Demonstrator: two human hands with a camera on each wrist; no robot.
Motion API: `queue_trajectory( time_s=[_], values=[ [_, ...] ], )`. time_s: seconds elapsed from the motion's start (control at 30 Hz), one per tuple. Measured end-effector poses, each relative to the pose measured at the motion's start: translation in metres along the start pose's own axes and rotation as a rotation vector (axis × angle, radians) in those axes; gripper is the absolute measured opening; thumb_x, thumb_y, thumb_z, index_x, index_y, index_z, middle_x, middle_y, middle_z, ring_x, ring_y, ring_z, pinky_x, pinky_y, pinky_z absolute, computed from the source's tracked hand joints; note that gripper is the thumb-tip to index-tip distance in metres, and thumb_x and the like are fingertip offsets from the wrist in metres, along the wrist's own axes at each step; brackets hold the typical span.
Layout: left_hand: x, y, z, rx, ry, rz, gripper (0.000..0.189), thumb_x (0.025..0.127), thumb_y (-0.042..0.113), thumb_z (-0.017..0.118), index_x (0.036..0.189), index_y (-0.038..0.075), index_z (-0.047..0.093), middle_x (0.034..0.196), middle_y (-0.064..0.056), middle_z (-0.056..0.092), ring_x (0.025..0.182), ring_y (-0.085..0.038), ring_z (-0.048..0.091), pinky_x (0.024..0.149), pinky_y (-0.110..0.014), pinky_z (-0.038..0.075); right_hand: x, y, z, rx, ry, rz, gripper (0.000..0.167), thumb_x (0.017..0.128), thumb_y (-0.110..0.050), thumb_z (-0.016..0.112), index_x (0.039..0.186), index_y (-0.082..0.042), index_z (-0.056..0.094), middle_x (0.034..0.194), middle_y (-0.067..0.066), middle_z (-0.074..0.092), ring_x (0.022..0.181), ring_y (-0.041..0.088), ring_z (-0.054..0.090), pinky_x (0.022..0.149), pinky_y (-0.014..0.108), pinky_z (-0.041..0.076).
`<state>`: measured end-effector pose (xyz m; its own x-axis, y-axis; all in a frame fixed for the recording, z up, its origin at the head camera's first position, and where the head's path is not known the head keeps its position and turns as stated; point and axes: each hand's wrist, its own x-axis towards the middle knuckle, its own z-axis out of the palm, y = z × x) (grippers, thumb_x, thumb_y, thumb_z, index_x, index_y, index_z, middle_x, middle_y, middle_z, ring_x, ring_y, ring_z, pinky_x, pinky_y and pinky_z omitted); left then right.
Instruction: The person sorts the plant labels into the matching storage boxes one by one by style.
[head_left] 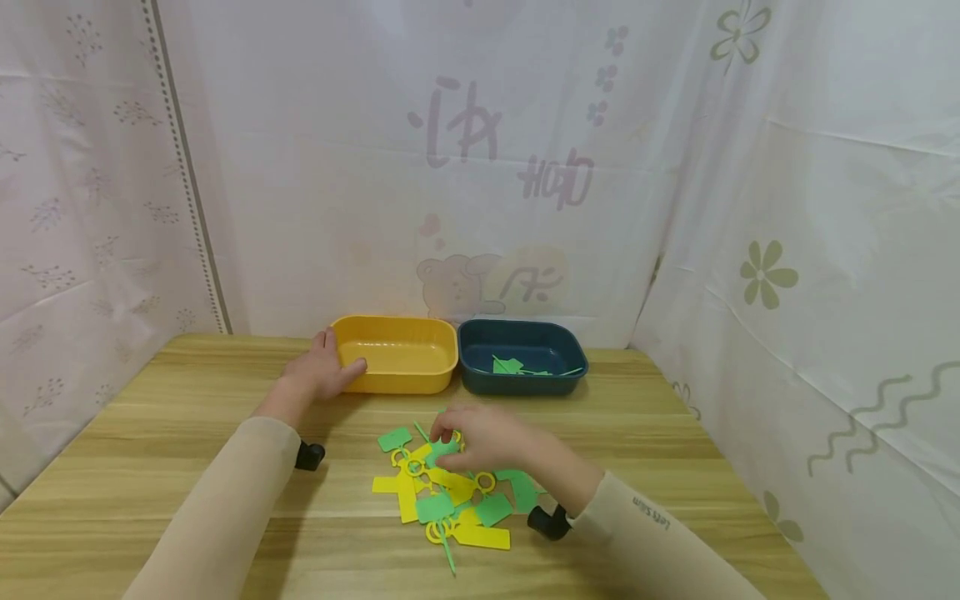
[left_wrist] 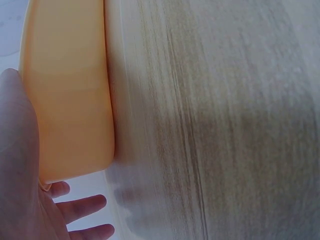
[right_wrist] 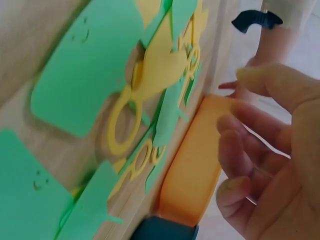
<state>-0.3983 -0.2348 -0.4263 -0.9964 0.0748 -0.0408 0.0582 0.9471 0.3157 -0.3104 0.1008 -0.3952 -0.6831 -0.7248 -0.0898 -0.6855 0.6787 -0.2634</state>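
My left hand [head_left: 318, 371] rests at the left end of a yellow plastic bin [head_left: 401, 383], thumb over its front rim. The left wrist view shows that hand's fingers [left_wrist: 82, 208] extended past the end of the bin. Over a loose pile of flat plastic tags hovers my right hand [head_left: 483, 437], its fingers loosely bent and nothing between them. Mixed in the pile are yellow tags [head_left: 483, 537] with ring ends and green tags [head_left: 435, 507] with thin pointed tails. Small smiley faces mark some green tags [right_wrist: 90, 55] in the right wrist view.
A dark blue bin [head_left: 525, 384] stands against the right side of the yellow one, with a few green tags [head_left: 508, 365] inside. Both are near the back edge of the wooden table [head_left: 360, 567]. Printed white curtains [head_left: 315, 208] hang behind and at the sides.
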Motion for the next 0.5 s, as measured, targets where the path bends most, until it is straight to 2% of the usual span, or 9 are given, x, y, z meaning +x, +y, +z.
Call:
queue_trajectory(
  time_s=[0.13, 0.33, 0.5],
  values=[
    [-0.001, 0.0, 0.0, -0.004, -0.001, 0.003, 0.111, 0.108, 0.068, 0.036, 0.169, -0.014, -0.006, 0.178, -0.039, 0.004, 0.14, -0.065, 0.053, 0.111, -0.075, 0.047, -0.005, -0.007, 0.003, -0.036, -0.072, -0.061, 0.03, 0.098, -0.042, 0.081, 0.124, -0.029, 0.077, 0.114, -0.013, 0.07, 0.099, 0.004, 0.063, 0.09, 0.025, 0.055],
    [-0.003, 0.002, -0.001, -0.007, -0.004, 0.001, 0.11, 0.108, 0.068, 0.037, 0.169, -0.014, -0.006, 0.178, -0.038, 0.005, 0.137, -0.064, 0.056, 0.109, -0.075, 0.048, -0.01, -0.017, 0.007, -0.053, -0.175, -0.099, 0.033, 0.095, -0.041, 0.085, 0.126, -0.031, 0.077, 0.118, -0.015, 0.068, 0.104, 0.002, 0.064, 0.092, 0.023, 0.055],
    [-0.002, 0.001, -0.001, -0.006, -0.004, 0.001, 0.111, 0.108, 0.068, 0.036, 0.169, -0.014, -0.006, 0.178, -0.038, 0.005, 0.138, -0.064, 0.056, 0.111, -0.075, 0.047, -0.011, -0.019, 0.012, -0.047, -0.206, -0.113, 0.039, 0.093, -0.04, 0.088, 0.128, -0.029, 0.077, 0.115, -0.014, 0.067, 0.103, 0.004, 0.063, 0.091, 0.021, 0.054]
  ],
)
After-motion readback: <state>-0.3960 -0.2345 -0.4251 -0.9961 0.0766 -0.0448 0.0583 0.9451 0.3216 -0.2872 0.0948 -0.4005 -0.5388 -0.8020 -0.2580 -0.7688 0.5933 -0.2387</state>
